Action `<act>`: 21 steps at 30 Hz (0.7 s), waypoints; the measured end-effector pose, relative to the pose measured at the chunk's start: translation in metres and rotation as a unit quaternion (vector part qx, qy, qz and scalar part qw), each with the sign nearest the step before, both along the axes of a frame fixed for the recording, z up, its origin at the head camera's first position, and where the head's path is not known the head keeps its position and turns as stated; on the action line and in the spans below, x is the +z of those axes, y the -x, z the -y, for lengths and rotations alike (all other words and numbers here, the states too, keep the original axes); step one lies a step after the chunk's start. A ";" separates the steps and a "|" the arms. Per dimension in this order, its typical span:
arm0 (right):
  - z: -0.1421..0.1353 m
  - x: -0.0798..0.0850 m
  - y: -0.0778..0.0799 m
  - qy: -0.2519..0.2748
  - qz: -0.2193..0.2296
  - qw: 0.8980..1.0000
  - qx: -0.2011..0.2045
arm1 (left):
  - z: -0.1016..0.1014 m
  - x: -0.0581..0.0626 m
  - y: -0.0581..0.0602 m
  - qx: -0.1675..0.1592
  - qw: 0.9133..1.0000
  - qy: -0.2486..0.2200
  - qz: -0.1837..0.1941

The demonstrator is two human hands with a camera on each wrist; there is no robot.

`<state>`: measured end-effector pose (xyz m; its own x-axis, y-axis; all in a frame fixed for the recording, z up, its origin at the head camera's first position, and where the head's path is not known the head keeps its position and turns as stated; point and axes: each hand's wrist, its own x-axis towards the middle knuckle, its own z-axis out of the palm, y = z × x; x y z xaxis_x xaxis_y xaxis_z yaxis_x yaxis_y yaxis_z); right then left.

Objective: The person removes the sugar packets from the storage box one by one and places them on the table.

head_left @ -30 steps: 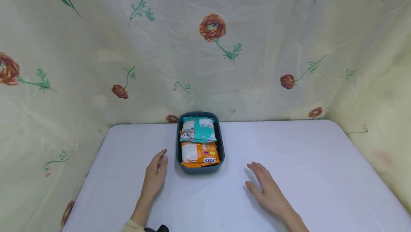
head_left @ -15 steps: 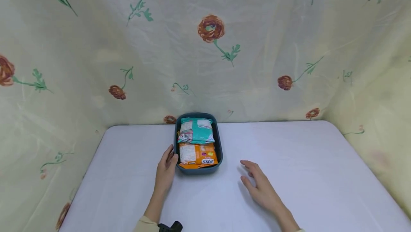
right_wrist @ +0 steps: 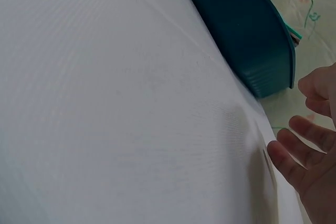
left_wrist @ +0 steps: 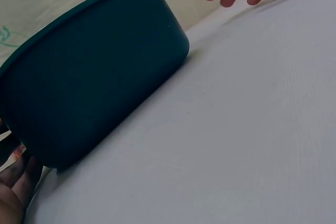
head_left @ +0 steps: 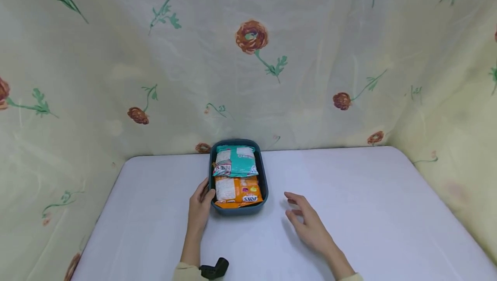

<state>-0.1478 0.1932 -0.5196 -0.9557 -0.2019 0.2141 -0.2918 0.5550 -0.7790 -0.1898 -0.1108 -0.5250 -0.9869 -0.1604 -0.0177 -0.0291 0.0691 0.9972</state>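
Note:
A dark blue-green oval-cornered bin stands at the back of the table. Inside it lie a teal snack packet and, nearer me, an orange packet printed "FOX'S". My left hand touches the bin's left side, its fingers along the outer wall; in the left wrist view they are partly hidden behind the bin. To the right of the bin, apart from it, my right hand hovers over the table with fingers loosely bent and nothing in them. The right wrist view shows these fingers spread beside the bin.
A white-covered table spreads out under both hands. Behind it and along both sides hangs a pale curtain with printed flowers, close to the bin's far end. A black strap device sits on my left wrist.
My left hand has moved right, from beside the bin to its left wall. My right hand has come somewhat closer from the right. The bin and packets stay in place.

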 end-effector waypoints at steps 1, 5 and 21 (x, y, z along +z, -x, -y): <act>0.001 0.000 0.001 0.005 -0.001 1.000 -0.001 | 0.001 0.004 -0.002 -0.004 1.000 -0.004 0.001; 0.004 0.002 0.003 0.019 0.005 1.000 -0.002 | 0.002 0.007 -0.004 -0.012 1.000 -0.011 0.005; 0.021 0.025 0.024 0.162 0.060 0.984 0.036 | 0.002 0.008 -0.007 -0.040 0.999 0.029 -0.011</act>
<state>-0.1719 0.1718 -0.4944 -0.9637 -0.2099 0.1650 -0.2166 0.2534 -0.9428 -0.1829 -0.1128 -0.5169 -0.9967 -0.0803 0.0122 0.0018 0.1281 0.9918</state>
